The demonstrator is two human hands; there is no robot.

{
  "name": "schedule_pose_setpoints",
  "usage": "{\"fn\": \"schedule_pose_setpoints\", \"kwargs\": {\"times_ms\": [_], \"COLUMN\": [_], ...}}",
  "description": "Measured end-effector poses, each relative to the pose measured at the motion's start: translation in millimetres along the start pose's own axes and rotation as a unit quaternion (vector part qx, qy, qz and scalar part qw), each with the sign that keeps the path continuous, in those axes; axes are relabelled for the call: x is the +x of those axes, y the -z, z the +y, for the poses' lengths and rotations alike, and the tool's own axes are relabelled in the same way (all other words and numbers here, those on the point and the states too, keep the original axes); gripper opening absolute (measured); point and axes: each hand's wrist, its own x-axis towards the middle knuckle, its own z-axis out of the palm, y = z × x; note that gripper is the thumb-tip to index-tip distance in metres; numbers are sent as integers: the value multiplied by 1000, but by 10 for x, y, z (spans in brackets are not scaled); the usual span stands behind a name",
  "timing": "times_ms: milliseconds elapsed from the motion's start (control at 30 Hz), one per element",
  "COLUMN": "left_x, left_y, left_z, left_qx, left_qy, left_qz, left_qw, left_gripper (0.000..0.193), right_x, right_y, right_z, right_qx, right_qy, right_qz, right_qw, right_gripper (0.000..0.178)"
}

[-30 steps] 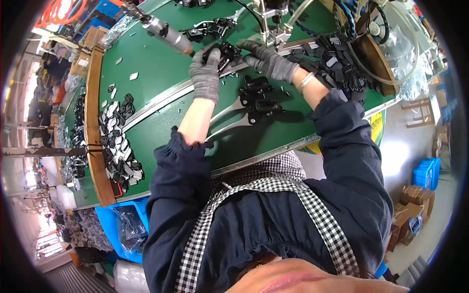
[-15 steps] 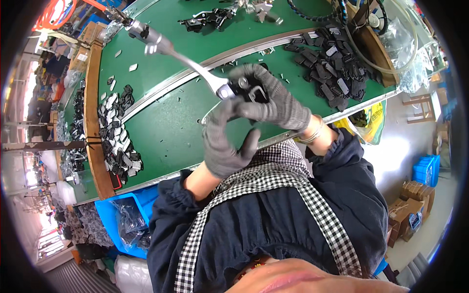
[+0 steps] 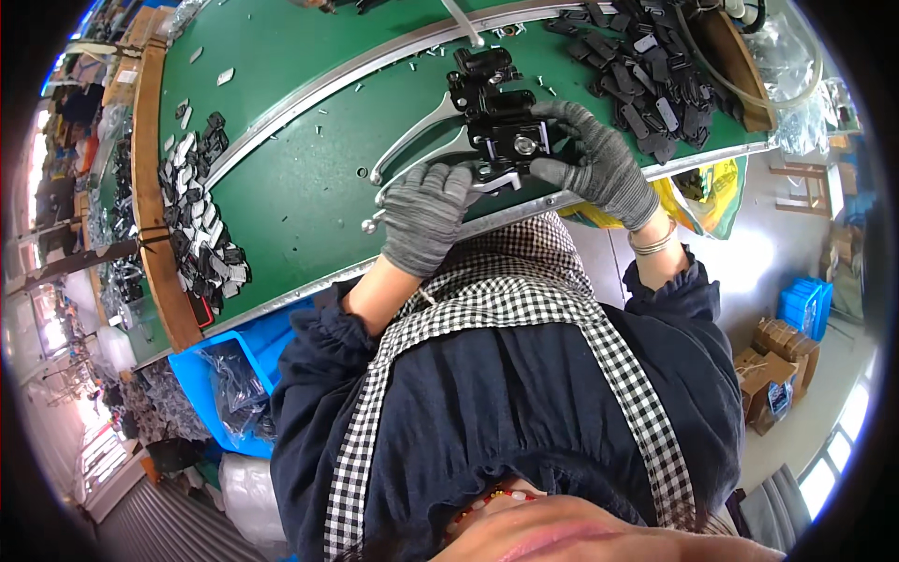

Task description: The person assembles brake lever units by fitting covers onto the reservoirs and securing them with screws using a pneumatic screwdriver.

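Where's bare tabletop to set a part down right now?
One patch of green tabletop lies between the left hand, the metal strip and the silver-and-black pile, with a few small bits scattered. Another lies beyond the strip, right of two loose plates. It's crowded around the lever assemblies, right hand and black pile.

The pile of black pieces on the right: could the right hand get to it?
Probably yes: nothing visible stands between the right hand and the pile, though that hand seems to hold a black lever assembly.

Downward head-worn fisheye view
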Motion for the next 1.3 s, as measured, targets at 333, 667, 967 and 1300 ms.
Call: {"fn": "schedule_pose_setpoints", "kwargs": {"times_ms": [333, 667, 967, 1300], "left_x": [406, 905, 895, 599], "left_y": [-49, -557, -515, -254], "left_z": [-76, -263, -264, -524], "left_qx": [-105, -199, -208, -186], "left_qy": [66, 101, 133, -24], "left_qz": [114, 93, 44, -32], "left_qw": [986, 970, 968, 982], "left_gripper": [49, 58, 62, 71], "right_x": [-87, -197, -217, -163], "right_y": [-80, 80, -101, -46], "right_z": [476, 553, 528, 508], "right_qx": [-85, -14, 6, -27], "right_qy": [188, 183, 191, 191], "right_qz": [128, 101, 51, 93], "right_qw": [970, 978, 980, 977], "right_gripper": [33, 31, 32, 29]}}
